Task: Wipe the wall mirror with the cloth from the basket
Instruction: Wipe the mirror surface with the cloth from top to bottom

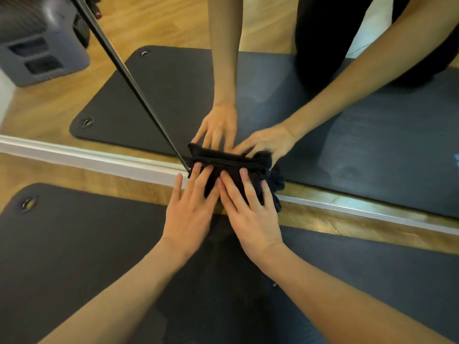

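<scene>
Hands press flat: left hand (pixel 189 214) and right hand (pixel 250 217) pin the dark cloth (pixel 231 175) against the mirror (pixel 323 125) at its bottom edge, frame centre, fingers spread, no closed grip. Bunched right-side folds could slip loose and leave streaks.

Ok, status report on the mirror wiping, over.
Left hand and right hand flat on dark cloth. Cloth pressed at mirror bottom edge. Nothing in the way.

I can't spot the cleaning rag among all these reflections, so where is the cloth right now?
In the head view the dark cloth sits at centre, pressed against the mirror's bottom edge under the left hand and right hand, just above the exercise mat.
</scene>
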